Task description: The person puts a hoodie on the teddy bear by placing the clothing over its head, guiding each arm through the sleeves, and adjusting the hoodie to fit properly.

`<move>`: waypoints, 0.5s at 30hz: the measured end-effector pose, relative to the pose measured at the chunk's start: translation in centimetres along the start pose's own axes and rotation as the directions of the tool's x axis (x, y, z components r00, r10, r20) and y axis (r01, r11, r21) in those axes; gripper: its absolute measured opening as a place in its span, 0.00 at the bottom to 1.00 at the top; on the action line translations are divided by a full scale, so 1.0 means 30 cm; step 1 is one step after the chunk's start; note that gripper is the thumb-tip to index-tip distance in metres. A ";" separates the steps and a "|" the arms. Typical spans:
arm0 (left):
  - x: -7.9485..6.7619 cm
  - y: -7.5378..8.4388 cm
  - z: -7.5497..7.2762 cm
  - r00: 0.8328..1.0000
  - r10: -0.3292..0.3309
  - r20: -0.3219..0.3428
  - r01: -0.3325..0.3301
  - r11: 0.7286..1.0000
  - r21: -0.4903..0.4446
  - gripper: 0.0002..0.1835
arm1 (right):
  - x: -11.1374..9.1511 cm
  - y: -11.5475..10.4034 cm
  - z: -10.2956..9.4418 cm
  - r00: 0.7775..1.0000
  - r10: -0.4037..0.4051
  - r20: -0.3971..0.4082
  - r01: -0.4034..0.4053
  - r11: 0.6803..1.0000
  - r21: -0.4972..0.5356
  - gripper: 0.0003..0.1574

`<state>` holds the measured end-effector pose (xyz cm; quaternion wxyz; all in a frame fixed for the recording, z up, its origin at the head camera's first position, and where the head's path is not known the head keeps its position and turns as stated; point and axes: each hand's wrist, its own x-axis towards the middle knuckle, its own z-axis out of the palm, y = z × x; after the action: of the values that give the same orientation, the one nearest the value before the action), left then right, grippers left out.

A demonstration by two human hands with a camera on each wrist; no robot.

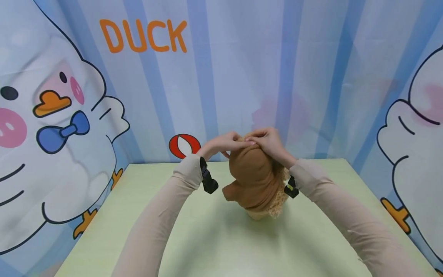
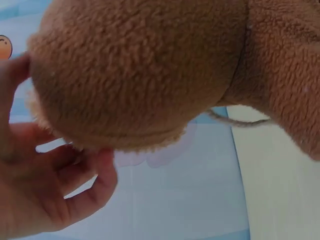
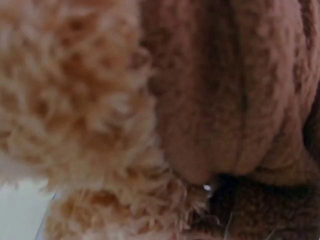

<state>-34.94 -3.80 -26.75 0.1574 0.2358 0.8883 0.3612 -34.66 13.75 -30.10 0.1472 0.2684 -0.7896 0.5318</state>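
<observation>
The table's (image 1: 242,257) near edge is falling outside the head view, and brown fleece (image 1: 250,165) is partly hiding the curly plush (image 1: 278,202). The fleece is running off the left wrist view's top; the right wrist view is blurring both.

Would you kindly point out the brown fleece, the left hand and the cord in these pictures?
Brown fleece (image 1: 250,165): head view, middle of its rounded upper part.
Left hand (image 1: 225,143): head view, back of the hand.
Cord (image 2: 239,122): left wrist view, middle of its visible stretch.

Plush toy (image 1: 254,173) over the worktop (image 1: 297,250), between 2 sleeves (image 1: 155,219); left fingers (image 1: 242,145) and right fingers (image 1: 257,133) on its top; curtain (image 1: 242,77) behind.
</observation>
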 end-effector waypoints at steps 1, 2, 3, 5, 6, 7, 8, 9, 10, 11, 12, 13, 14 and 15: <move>0.003 -0.001 0.007 1.000 0.014 -0.018 -0.015 1.000 -0.015 0.19 | 0.000 -0.002 0.001 1.000 0.006 0.000 -0.006 1.000 -0.002 0.10; 0.005 -0.002 0.013 0.999 0.025 -0.038 -0.027 0.999 -0.030 0.19 | -0.001 -0.003 0.002 1.000 0.015 0.006 -0.015 1.000 0.003 0.10; 0.005 -0.001 0.020 0.997 0.039 -0.060 -0.042 0.998 -0.041 0.20 | -0.002 -0.002 0.002 0.999 0.033 0.017 -0.033 0.999 0.010 0.11; 0.002 0.002 0.034 0.992 0.065 -0.104 -0.072 0.996 -0.062 0.19 | -0.001 -0.002 -0.006 0.996 0.088 0.033 -0.089 0.994 0.055 0.15; 0.001 0.004 0.040 0.990 0.073 -0.122 -0.081 0.995 -0.064 0.19 | 0.000 -0.002 -0.017 0.992 0.118 0.047 -0.121 0.989 0.080 0.18; 0.000 0.005 0.046 0.986 0.078 -0.144 -0.088 0.994 -0.068 0.18 | -0.001 -0.003 -0.029 0.987 0.149 0.060 -0.155 0.983 0.094 0.22; -0.001 0.006 0.050 0.982 0.079 -0.172 -0.093 0.993 -0.072 0.18 | -0.001 -0.004 -0.045 0.979 0.190 0.070 -0.197 0.975 0.103 0.25; -0.003 0.007 0.053 0.975 0.079 -0.209 -0.097 0.992 -0.076 0.17 | -0.004 -0.007 -0.063 0.969 0.236 0.078 -0.242 0.966 0.092 0.28; -0.003 0.005 0.055 0.965 0.077 -0.252 -0.101 0.991 -0.083 0.17 | -0.008 -0.012 -0.082 0.956 0.281 0.082 -0.286 0.956 0.069 0.29; -0.005 0.004 0.057 0.951 0.074 -0.300 -0.103 0.991 -0.082 0.18 | -0.016 -0.016 -0.102 0.944 0.317 0.092 -0.319 0.948 0.008 0.28; -0.007 0.002 0.058 0.933 0.073 -0.353 -0.104 0.992 -0.069 0.20 | -0.025 -0.019 -0.120 0.931 0.349 0.102 -0.344 0.937 -0.062 0.27; -0.010 -0.001 0.059 0.910 0.071 -0.409 -0.104 0.993 -0.060 0.21 | -0.037 -0.022 -0.134 0.917 0.383 0.114 -0.367 0.919 -0.141 0.25; -0.014 -0.004 0.059 0.885 0.075 -0.460 -0.106 0.993 -0.043 0.22 | -0.049 -0.024 -0.146 0.902 0.410 0.132 -0.378 0.900 -0.216 0.23; -0.017 -0.006 0.062 0.858 0.082 -0.506 -0.110 0.994 -0.026 0.23 | -0.062 -0.024 -0.154 0.887 0.435 0.154 -0.385 0.882 -0.272 0.21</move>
<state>-33.75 -3.14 -28.11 -0.0921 0.1727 0.8757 0.4414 -32.97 18.29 -28.70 -0.0231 0.1300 -0.8965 0.4229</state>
